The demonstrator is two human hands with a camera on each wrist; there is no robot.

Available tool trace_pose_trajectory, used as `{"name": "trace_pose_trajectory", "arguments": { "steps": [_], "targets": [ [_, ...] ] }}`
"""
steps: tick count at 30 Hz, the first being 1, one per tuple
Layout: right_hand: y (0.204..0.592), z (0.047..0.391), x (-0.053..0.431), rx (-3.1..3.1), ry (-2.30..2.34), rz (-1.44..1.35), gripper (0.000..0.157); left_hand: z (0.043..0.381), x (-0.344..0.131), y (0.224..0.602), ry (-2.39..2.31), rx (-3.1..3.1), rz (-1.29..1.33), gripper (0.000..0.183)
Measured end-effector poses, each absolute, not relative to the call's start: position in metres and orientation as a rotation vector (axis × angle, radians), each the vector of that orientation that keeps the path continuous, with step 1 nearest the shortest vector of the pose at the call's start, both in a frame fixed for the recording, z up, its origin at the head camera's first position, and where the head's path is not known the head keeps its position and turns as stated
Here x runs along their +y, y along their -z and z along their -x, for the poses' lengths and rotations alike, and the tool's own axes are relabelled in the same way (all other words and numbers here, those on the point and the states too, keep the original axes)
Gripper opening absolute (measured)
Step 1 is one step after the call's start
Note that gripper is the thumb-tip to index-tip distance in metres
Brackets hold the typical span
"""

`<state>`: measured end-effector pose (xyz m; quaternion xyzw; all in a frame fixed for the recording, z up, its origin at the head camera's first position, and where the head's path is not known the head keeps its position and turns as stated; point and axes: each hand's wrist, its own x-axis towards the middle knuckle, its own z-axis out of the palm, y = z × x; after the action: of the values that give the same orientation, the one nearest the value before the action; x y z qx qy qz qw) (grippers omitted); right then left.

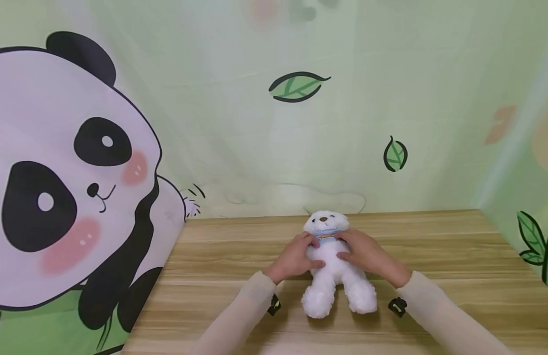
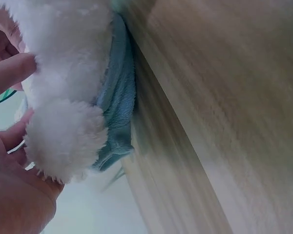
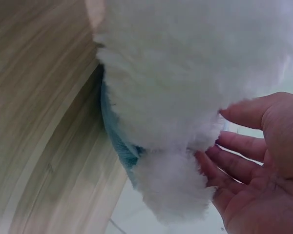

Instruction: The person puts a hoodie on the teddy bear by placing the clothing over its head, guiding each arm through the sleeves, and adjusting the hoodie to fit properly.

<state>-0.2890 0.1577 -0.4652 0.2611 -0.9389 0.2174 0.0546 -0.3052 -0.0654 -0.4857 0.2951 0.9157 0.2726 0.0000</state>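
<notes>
A white plush bear lies on its back on the wooden table, head toward the wall and legs toward me. Light-blue cloth circles its neck, with a small yellowish mark in front. More blue cloth shows under its back in both wrist views. My left hand holds the bear's left-hand side in view, thumb on the belly and fingers near the neck cloth. Opposite it, my right hand holds the other side, fingertips at the collar. In the right wrist view, its thumb touches the fur and the fingers meet the arm.
The wood-grain table reaches back to a pale green cloth wall printed with leaves. A large printed panda covers the left side. Black wrist devices sit under both sleeves.
</notes>
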Motion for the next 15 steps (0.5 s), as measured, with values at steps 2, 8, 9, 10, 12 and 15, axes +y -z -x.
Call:
{"name": "trace_pose_trajectory", "arguments": {
  "steps": [2, 8, 9, 10, 12, 15],
  "targets": [
    [0.467, 0.292, 0.159, -2.855, -0.667, -0.807, 0.043, 0.305, -0.065, 0.486, -0.864, 2.871, -0.925, 0.044],
    [0.469, 0.303, 0.170, -2.852, -0.748, -0.949, 0.042, 0.304, -0.062, 0.488, -0.887, 2.829, -0.845, 0.053],
    [0.469, 0.303, 0.171, -2.854, -0.765, -0.971, 0.043, 0.304, -0.062, 0.488, -0.883, 2.826, -0.842, 0.054],
    [0.470, 0.303, 0.173, -2.860, -0.782, -0.982, 0.044, 0.304, -0.062, 0.489, -0.881, 2.818, -0.838, 0.055],
    [0.470, 0.303, 0.174, -2.859, -0.788, -1.006, 0.046, 0.305, -0.062, 0.490, -0.870, 2.819, -0.833, 0.056],
    [0.473, 0.301, 0.171, -2.841, -0.734, -1.007, 0.044, 0.307, -0.060, 0.493, -0.840, 2.833, -0.836, 0.055]
  ]
}}
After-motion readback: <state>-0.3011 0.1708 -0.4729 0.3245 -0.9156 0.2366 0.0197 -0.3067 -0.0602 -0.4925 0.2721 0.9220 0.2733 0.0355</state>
